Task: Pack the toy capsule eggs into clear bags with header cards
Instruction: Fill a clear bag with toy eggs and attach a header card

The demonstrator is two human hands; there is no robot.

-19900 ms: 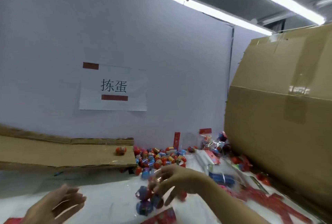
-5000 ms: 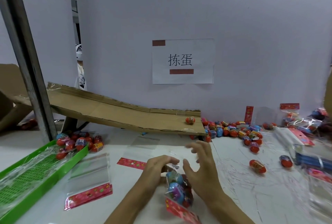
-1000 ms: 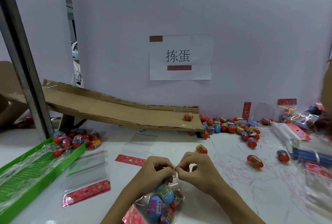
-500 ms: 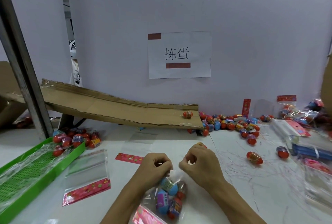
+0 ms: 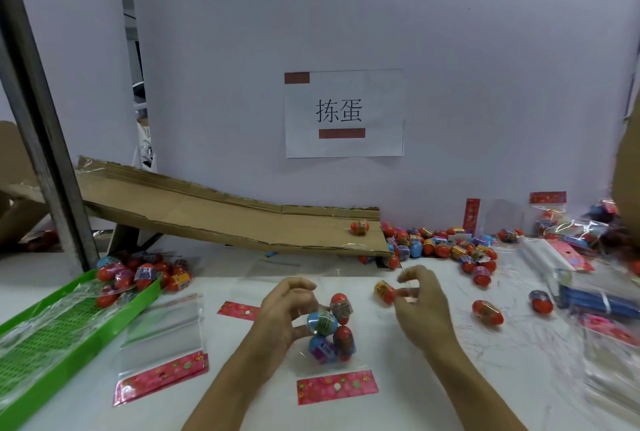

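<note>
White table (image 5: 242, 406); left hand (image 5: 287, 316) grips filled bag (image 5: 329, 337) mid-table.

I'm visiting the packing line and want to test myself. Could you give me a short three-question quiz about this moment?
1. True or false: the left hand holds the clear plastic bag of capsule eggs.
2. The lone orange egg up the table rests on: A) the green plastic tray, B) the brown cardboard ramp, C) the white paper sign.
3. What colour is the bag's header card?

Key: 1 true; 2 B; 3 red, with a small pattern.
</note>
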